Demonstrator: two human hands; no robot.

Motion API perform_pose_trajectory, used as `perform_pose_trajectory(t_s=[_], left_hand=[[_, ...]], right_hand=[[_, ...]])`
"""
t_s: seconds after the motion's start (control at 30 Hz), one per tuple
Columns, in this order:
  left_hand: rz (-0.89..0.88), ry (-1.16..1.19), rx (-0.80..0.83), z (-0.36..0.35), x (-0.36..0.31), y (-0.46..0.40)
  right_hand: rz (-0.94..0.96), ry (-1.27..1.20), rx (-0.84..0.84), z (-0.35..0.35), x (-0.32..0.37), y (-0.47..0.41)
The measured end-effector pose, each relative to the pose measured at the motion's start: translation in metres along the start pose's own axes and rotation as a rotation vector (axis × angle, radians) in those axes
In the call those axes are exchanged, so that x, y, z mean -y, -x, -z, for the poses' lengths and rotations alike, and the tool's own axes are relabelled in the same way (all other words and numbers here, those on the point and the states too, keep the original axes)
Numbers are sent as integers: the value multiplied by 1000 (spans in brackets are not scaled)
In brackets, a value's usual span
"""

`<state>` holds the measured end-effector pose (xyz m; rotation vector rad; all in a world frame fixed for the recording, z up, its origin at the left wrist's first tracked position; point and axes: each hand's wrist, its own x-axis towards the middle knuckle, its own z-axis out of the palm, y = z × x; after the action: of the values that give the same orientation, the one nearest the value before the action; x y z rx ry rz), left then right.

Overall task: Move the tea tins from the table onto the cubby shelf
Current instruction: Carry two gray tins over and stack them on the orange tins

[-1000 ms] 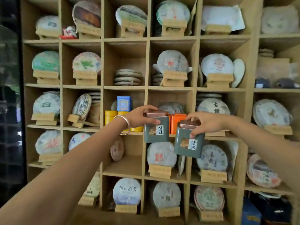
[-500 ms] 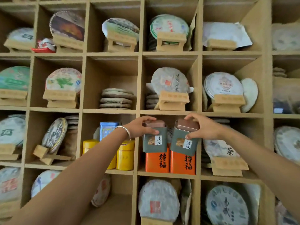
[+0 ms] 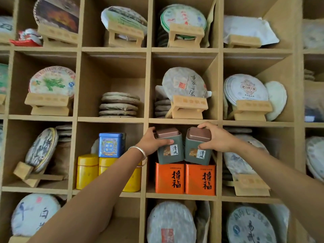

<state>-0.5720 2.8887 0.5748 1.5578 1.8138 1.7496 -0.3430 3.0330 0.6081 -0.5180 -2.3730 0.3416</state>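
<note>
Now each hand grips one of two green tins [image 3: 169, 149] atop two orange tins [image 3: 170, 178]: left hand [image 3: 152, 142], right hand [image 3: 216, 137].

orange tins [image 3: 185, 179] "GOOD LUCK", perhaps 福

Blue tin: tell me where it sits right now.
Head view, left of centre: the blue tin sits on the yellow tins, one cubby left of the green tins, just above the left forearm.
</note>
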Motion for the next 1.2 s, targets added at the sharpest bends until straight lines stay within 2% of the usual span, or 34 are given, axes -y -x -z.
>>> perform_pose_trajectory(t_s=[0.2, 0.4, 0.77, 0.87, 1.0, 1.2], left_hand=[[40, 149, -68, -16, -2, -15], [34, 114, -9, -18, 4, -24], [96, 43, 89, -20, 7, -41], [81, -13, 83, -21, 6, -43], [17, -176, 32, -22, 4, -44], [-201, -466, -58, -24, 1, -41]], right_hand=[[-40, 43, 1, -5, -6, -10], [-111, 58, 6, -15, -12, -19], [-268, 124, 155, -15, -10, -52], [-265, 182, 180, -15, -9, -56], [-234, 380, 135, -23, -12, -55], [-256, 396, 97, -28, -12, -53]])
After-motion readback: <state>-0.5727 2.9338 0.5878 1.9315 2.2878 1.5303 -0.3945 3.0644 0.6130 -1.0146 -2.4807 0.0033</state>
